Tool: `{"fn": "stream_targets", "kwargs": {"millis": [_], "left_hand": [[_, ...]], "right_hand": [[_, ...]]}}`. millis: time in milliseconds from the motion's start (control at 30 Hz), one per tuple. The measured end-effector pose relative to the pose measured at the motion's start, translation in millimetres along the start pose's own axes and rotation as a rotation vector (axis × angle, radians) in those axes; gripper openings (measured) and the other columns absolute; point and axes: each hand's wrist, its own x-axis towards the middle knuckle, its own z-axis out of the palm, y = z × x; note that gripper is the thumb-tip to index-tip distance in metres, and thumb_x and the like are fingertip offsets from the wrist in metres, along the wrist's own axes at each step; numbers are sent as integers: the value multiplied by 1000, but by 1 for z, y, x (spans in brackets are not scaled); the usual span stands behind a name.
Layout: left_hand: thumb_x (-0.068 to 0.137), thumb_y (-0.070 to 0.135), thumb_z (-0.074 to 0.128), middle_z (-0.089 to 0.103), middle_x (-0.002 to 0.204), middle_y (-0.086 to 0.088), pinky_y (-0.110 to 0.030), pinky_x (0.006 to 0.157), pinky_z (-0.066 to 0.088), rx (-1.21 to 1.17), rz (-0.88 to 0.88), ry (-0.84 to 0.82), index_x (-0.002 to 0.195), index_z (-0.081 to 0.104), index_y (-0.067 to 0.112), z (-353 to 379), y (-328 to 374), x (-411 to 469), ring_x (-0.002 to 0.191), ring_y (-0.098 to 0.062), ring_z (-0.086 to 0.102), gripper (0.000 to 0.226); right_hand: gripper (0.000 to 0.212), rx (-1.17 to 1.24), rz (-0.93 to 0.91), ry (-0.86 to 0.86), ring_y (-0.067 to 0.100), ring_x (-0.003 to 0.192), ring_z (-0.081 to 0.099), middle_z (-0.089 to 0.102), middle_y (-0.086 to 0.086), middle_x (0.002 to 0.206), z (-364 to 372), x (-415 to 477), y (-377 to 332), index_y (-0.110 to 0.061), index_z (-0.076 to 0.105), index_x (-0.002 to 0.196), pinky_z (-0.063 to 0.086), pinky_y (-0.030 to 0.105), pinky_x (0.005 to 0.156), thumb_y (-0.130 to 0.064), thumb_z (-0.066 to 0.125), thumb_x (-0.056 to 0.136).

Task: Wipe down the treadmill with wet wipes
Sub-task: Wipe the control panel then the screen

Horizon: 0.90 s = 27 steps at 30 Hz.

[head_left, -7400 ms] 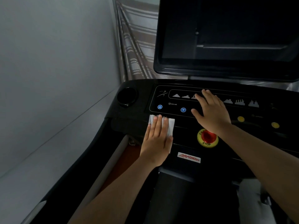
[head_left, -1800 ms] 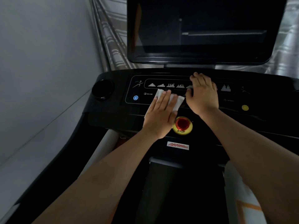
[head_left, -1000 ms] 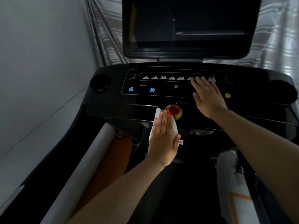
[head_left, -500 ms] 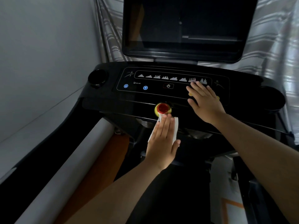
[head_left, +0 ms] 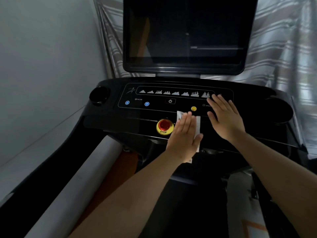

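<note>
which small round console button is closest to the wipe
The yellow button, just above the wipe; the two blue buttons lie well off to its left.

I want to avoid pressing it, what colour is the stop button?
The stop button is red on a yellow base; head view shows it best.

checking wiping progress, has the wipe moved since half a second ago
Yes. The wet wipe went from just below the red stop button to its right.
</note>
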Motion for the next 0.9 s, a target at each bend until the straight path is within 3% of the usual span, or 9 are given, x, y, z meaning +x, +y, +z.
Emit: {"fn": "stream_targets", "kwargs": {"millis": [100,267,433,667,900], "left_hand": [[104,43,8,-24,160,-7,-33,118,-18,-48,-159,54,152,-15,7,-4,3,27,145,-17,-27,64],[105,41,13,-25,159,-12,-37,117,-21,-189,-500,175,151,-16,4,-6,13,58,145,-23,-27,66],[104,41,13,-25,158,-15,-44,119,-16,-164,-702,202,150,-18,2,-15,9,85,146,-27,-26,68],[104,40,12,-18,161,-12,-45,120,-11,-98,-629,201,153,-13,7,-33,-31,119,148,-26,-20,64],[104,43,12,-19,161,-9,-42,120,-13,-10,-407,135,154,-13,12,-48,-60,146,148,-22,-21,64]], "right_hand": [[54,-5,5,38,10,150,7,19,-4,162,4,-2,1,-24,25,154,-1,32,122,-35,35,103],[62,0,9,87,9,149,14,27,-4,160,9,-1,4,-25,32,152,6,33,123,-47,21,95],[66,13,5,113,9,149,18,31,-4,158,11,-1,5,-24,36,150,11,36,123,-51,19,93],[62,14,-3,145,9,148,19,32,-4,158,12,-3,4,-24,37,150,10,34,123,-48,23,95],[61,11,-4,153,11,148,20,32,-3,158,13,-2,4,-24,37,150,12,35,123,-48,22,96]]}}
